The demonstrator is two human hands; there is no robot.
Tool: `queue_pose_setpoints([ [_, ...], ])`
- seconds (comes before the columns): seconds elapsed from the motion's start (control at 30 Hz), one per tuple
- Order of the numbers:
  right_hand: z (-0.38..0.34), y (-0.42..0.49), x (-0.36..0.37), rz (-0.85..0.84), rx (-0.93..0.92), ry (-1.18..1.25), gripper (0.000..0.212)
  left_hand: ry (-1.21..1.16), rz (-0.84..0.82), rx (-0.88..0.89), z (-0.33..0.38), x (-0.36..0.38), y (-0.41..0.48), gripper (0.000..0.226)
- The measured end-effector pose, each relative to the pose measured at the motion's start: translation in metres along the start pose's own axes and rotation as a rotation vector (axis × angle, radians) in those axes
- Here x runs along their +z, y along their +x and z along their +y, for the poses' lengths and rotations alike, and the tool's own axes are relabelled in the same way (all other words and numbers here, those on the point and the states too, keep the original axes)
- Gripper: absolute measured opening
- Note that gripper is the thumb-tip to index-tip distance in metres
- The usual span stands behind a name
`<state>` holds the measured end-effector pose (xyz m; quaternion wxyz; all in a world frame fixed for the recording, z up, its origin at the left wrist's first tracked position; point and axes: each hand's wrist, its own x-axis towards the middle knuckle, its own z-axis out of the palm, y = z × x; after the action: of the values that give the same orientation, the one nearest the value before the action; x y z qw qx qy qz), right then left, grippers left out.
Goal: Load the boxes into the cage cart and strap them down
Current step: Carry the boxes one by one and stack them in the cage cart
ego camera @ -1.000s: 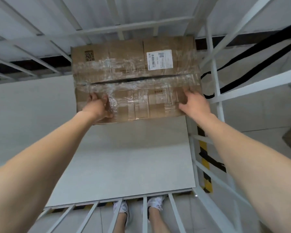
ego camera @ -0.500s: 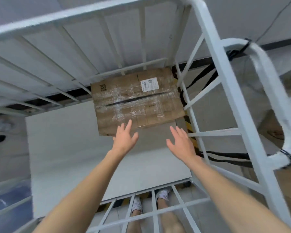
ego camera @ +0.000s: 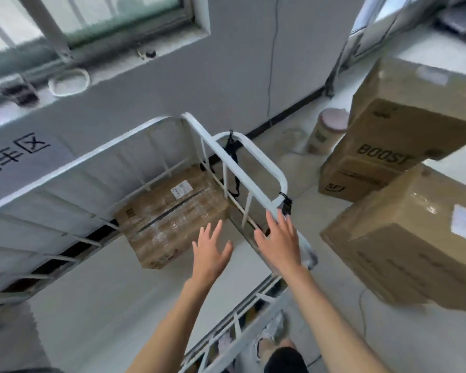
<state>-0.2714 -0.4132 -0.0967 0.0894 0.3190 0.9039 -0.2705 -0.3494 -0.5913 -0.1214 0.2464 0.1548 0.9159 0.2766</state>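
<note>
A taped cardboard box (ego camera: 170, 214) with a white label lies on the floor of the white cage cart (ego camera: 73, 162), in its far right corner. My left hand (ego camera: 210, 251) hovers above the cart floor, fingers spread, holding nothing. My right hand (ego camera: 279, 240) is raised beside it over the cart's right rail, also spread and empty. A black strap (ego camera: 233, 162) hangs from the rail's top bar, and another black strap end (ego camera: 286, 205) is tied lower on the same loop.
Outside the cart to the right stand stacked cardboard boxes: a large one (ego camera: 412, 240) nearest, a "BOOST" box (ego camera: 404, 122) above a smaller box (ego camera: 353, 179). A round tub (ego camera: 326, 133) sits by the wall. My feet (ego camera: 272, 335) are at the cart's near rail.
Both hands let go of the box and pulled back from it, fingers spread. My head lifted and turned right, bringing the stacked boxes outside the cart into view.
</note>
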Motion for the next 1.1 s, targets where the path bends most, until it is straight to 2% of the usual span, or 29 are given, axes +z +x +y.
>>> queue_pose_setpoints([
  [0.23,0.133,-0.094,-0.087,0.191,0.283,0.089,0.067,0.034,-0.11,0.394,0.183,0.069,-0.027,0.073],
  [0.47,0.287,-0.167,-0.163,0.349,0.541,0.173,0.067,0.118,-0.291,0.631,0.339,0.177,-0.083,0.081],
  [0.63,0.368,-0.189,-0.205,0.411,0.586,0.208,0.067,0.109,-0.323,0.676,0.408,0.239,-0.112,0.083],
  [0.8,0.419,-0.195,-0.229,0.429,0.636,0.272,0.069,0.15,-0.346,0.694,0.438,0.281,-0.12,0.086],
  [1.1,0.493,-0.156,-0.241,0.376,0.689,0.376,0.072,0.243,-0.392,0.64,0.478,0.344,-0.068,0.085],
])
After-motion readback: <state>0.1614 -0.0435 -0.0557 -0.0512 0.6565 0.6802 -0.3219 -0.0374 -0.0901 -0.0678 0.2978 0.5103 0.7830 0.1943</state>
